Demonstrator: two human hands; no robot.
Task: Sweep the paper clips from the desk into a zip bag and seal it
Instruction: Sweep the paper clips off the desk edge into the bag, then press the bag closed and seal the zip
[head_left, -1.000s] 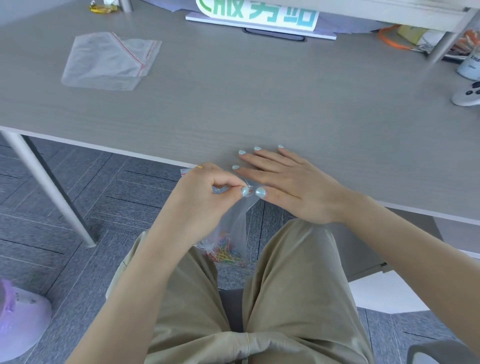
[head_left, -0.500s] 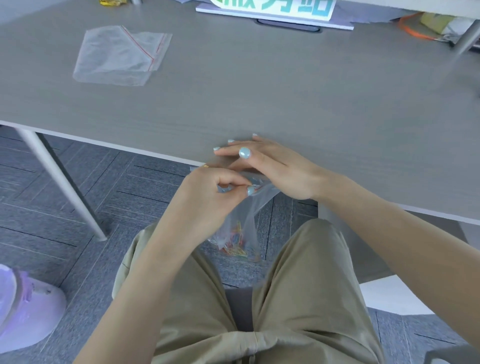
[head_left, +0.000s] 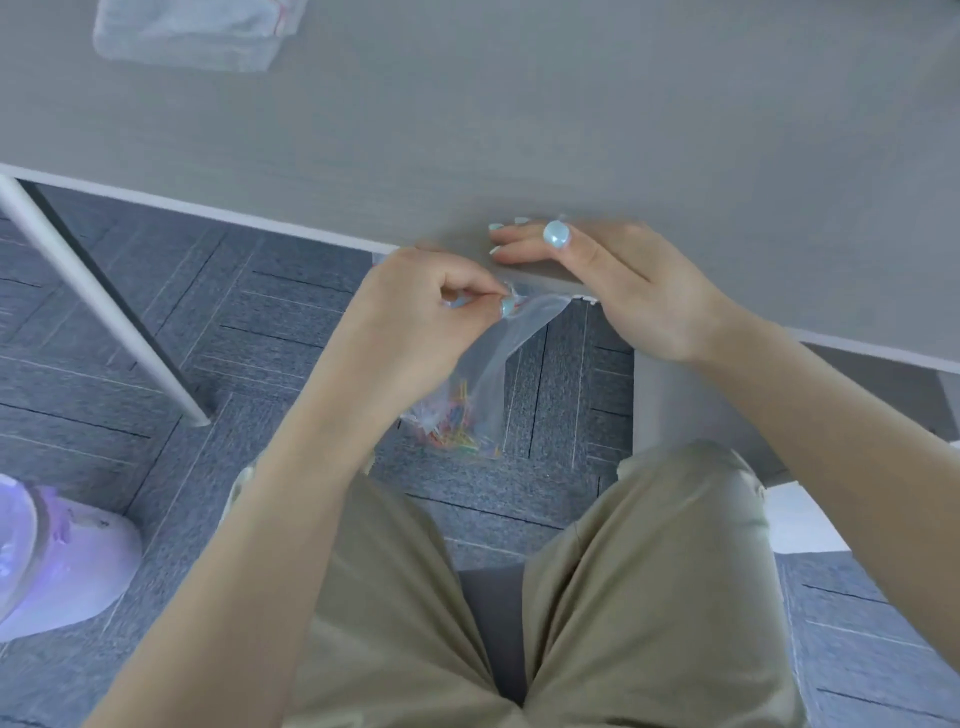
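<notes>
At the table's (head_left: 467, 130) near edge: zip bag (head_left: 493, 358) hanging downward, paper clips (head_left: 457, 434) inside; left hand (head_left: 431, 317) pinching its mouth; right hand (head_left: 613, 280) resting loosely open alongside.

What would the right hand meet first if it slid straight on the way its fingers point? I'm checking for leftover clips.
Probably nothing: the right hand points left along the desk's near edge, and that surface looks bare there, though blurred.
</notes>
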